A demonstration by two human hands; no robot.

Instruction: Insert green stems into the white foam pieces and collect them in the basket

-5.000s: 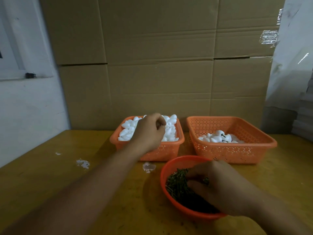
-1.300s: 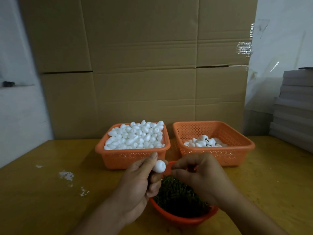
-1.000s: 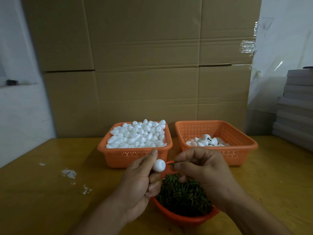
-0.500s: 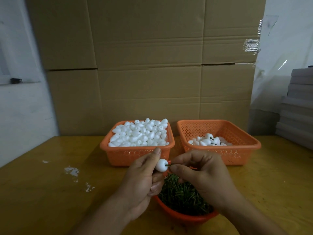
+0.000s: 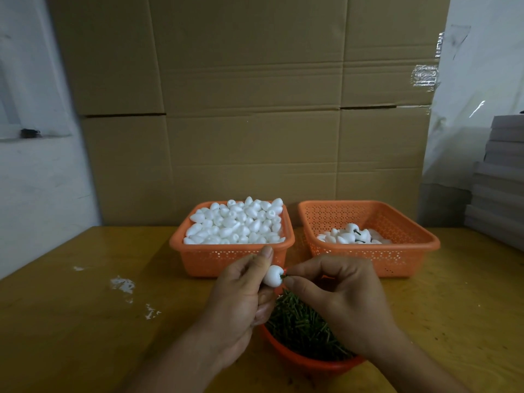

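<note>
In the head view, the left hand (image 5: 238,304) is pinching a white foam piece (image 5: 272,276) between thumb and fingertips, holding it above the near edge of the desk (image 5: 85,321), just over the far rim of the round orange bowl (image 5: 309,361) of green stems (image 5: 300,324). The foam piece is egg-shaped, with its long axis lying roughly level and running left to right, its blunt end turned toward the right hand (image 5: 340,299). The right hand is pinching a single green stem (image 5: 283,276) between thumb and forefinger, the stem lying along the same left-to-right line, its tip touching the foam's right end; how deep it is sitting cannot be told.

Behind the hands, toward the far edge of the desk, the left orange basket (image 5: 198,259) is standing heaped with plain foam pieces (image 5: 238,222), and the right orange basket (image 5: 411,251) is holding a small pile of stemmed pieces (image 5: 351,236). White crumbs (image 5: 122,283) are lying on the desk's left side, and cardboard boxes (image 5: 255,109) are rising behind the baskets.

Compared with half a second ago, the right fingertips are sitting closer to the foam, so less stem is showing between them; the hands are otherwise holding the same spot.
</note>
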